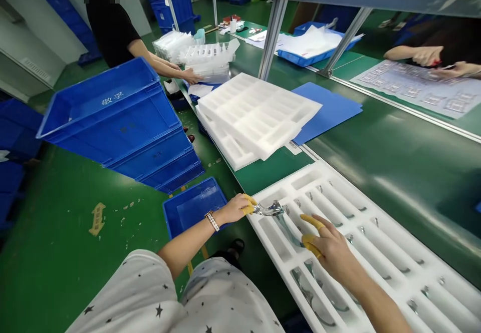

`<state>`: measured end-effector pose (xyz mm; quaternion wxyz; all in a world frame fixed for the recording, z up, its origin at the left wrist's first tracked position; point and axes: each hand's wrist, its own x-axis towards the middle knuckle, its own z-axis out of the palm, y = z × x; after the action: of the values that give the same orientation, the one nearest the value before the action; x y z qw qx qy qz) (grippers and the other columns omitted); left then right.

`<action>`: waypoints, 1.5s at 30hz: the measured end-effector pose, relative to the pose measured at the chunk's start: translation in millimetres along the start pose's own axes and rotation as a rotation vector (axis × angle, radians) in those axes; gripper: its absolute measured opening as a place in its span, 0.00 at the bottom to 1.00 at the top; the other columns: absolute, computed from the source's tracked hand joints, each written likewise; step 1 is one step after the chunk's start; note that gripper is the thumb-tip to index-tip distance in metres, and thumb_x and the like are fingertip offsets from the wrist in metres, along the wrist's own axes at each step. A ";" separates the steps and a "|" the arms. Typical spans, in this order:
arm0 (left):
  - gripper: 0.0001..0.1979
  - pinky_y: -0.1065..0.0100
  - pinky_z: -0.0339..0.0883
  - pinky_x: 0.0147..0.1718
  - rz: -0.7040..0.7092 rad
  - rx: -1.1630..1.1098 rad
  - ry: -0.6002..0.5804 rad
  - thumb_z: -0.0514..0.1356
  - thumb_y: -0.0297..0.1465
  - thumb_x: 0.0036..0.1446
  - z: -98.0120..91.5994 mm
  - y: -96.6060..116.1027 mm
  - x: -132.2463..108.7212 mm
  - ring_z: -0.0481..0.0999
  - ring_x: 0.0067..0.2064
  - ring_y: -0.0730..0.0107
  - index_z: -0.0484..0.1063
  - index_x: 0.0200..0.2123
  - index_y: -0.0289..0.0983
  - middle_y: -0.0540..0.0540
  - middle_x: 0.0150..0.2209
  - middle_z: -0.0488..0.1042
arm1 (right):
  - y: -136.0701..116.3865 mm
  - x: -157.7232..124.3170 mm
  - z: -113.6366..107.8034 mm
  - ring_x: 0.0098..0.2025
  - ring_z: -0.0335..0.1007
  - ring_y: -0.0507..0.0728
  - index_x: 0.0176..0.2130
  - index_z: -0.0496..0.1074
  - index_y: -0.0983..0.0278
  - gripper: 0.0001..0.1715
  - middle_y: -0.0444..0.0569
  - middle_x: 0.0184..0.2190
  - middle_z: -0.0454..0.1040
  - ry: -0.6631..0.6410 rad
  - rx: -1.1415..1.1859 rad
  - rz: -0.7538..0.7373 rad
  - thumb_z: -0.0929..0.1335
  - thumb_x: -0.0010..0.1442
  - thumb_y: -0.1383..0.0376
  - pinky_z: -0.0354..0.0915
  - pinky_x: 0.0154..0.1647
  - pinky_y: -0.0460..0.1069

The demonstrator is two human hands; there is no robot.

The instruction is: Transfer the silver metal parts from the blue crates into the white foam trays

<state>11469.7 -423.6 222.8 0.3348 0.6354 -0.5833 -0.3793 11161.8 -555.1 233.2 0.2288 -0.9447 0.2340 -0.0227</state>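
My left hand [240, 208], with yellow finger covers, is closed on one end of a shiny chrome curved part [267, 208] that looks like a handle. It is held above the near-left end of a white foam tray [276, 235]. Over the same tray is my right hand [330, 245], its yellow-covered fingers apart beside a slot with another glossy curved part [291, 230]; whether a fingertip touches that part I cannot tell. Similar chrome parts lie in several tray slots, some hidden beneath my right hand and forearm.
White foam trays [259, 107] are stacked farther up the green bench [376, 173], beside a blue sheet [325, 110]. Stacked blue crates [124, 127] and a low blue bin [195, 205] stand left. A metal frame [276, 32] crosses the bench. Two other people work nearby.
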 end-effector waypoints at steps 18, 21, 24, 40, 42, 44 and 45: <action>0.12 0.62 0.68 0.50 -0.036 -0.050 0.064 0.57 0.32 0.64 5.3 -2.5 -0.7 0.72 0.48 0.64 0.77 0.29 0.37 0.43 0.46 0.79 | -17.0 -2.0 31.2 0.72 0.44 0.71 0.31 0.77 0.60 0.20 0.53 0.63 0.66 -0.055 -0.165 0.046 0.60 0.56 0.78 0.47 0.66 0.76; 0.13 0.61 0.68 0.51 -0.048 -0.065 0.073 0.57 0.33 0.65 5.6 -0.6 -2.0 0.72 0.48 0.64 0.77 0.29 0.37 0.43 0.46 0.78 | -27.8 2.5 29.8 0.72 0.42 0.72 0.31 0.77 0.61 0.23 0.55 0.64 0.65 -0.086 -0.203 0.089 0.59 0.57 0.79 0.47 0.65 0.77; 0.15 0.61 0.68 0.51 -0.044 -0.091 0.080 0.56 0.35 0.66 5.9 3.4 -4.3 0.72 0.50 0.63 0.77 0.28 0.37 0.42 0.46 0.77 | -41.6 4.6 22.5 0.72 0.43 0.73 0.30 0.78 0.62 0.24 0.54 0.64 0.66 -0.139 -0.247 0.164 0.58 0.55 0.81 0.49 0.64 0.78; 0.13 0.60 0.66 0.53 -0.072 -0.099 0.064 0.56 0.32 0.65 6.9 4.7 -3.7 0.72 0.49 0.63 0.74 0.27 0.37 0.44 0.46 0.76 | -50.1 6.3 15.1 0.72 0.42 0.71 0.32 0.79 0.61 0.23 0.52 0.65 0.65 -0.124 -0.266 0.164 0.59 0.57 0.79 0.43 0.67 0.77; 0.14 0.60 0.66 0.53 -0.063 -0.106 0.066 0.56 0.33 0.65 6.0 3.5 -3.7 0.72 0.50 0.63 0.74 0.27 0.37 0.44 0.46 0.76 | -50.0 0.5 12.4 0.72 0.41 0.71 0.32 0.78 0.61 0.22 0.51 0.65 0.65 -0.084 -0.236 0.199 0.59 0.60 0.77 0.45 0.67 0.76; 0.14 0.60 0.67 0.52 -0.066 -0.117 0.075 0.55 0.33 0.65 5.5 2.6 -3.2 0.72 0.50 0.63 0.74 0.28 0.37 0.44 0.46 0.76 | -49.5 -5.0 11.2 0.72 0.42 0.71 0.31 0.78 0.61 0.22 0.49 0.65 0.65 -0.059 -0.227 0.213 0.59 0.61 0.76 0.46 0.67 0.75; 0.14 0.60 0.67 0.52 -0.068 -0.121 0.081 0.55 0.33 0.65 5.9 2.5 -3.1 0.72 0.49 0.63 0.74 0.28 0.38 0.44 0.46 0.76 | -49.0 -7.6 11.6 0.72 0.43 0.71 0.31 0.78 0.61 0.21 0.49 0.65 0.65 -0.049 -0.225 0.210 0.59 0.61 0.75 0.47 0.68 0.75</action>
<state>11463.3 -420.7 222.4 0.3831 0.6482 -0.5234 -0.3989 11177.9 -508.2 244.9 0.1285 -0.9349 0.3269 0.0508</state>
